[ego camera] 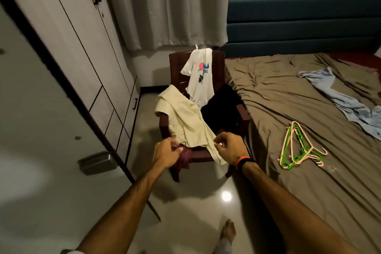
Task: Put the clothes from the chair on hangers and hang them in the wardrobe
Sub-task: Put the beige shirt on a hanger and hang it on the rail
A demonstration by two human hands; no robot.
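Note:
A dark wooden chair [218,62] stands between the wardrobe and the bed. A white printed T-shirt [199,80] hangs over its back, a cream shirt [185,119] lies across the seat, a black garment [221,107] sits on the right side, and a maroon garment [183,161] droops off the front edge. My left hand [167,153] grips the maroon garment at the cream shirt's hem. My right hand [231,147] pinches the cream shirt's lower edge. Several pink and green hangers [299,146] lie on the bed.
The wardrobe [68,33] fills the left, with an open door panel [31,99] close to my left arm. The bed [309,171] with a brown sheet and a light blue cloth [340,97] is on the right. Grey curtains hang behind the chair. My foot [227,229] is on the glossy floor.

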